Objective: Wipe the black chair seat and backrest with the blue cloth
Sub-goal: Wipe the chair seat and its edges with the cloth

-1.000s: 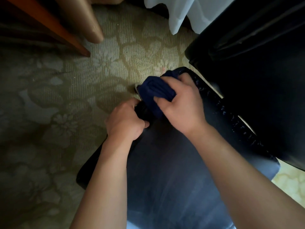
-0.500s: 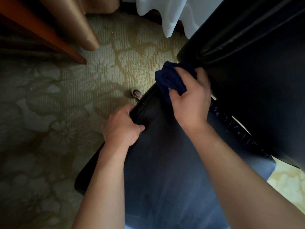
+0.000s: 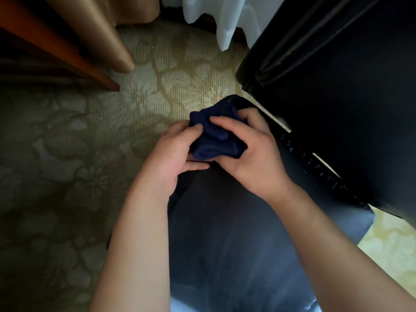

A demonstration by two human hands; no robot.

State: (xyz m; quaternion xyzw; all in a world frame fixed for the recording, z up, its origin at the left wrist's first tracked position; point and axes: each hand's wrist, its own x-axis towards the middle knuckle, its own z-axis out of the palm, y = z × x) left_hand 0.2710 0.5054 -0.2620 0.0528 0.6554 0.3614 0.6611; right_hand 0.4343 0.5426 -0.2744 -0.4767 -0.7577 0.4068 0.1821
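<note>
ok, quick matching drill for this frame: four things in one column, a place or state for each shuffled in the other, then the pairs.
Things:
1. cloth
2. seat
3. backrest
4. white curtain

Places or states:
A. hangs at the top of the view, above the carpet
B. bunched between both hands
C. dark upright panel on the right
D. broad dark surface under the forearms

The left hand and right hand both hold the cloth.

Pairs: 1-B, 2-D, 3-C, 4-A
</note>
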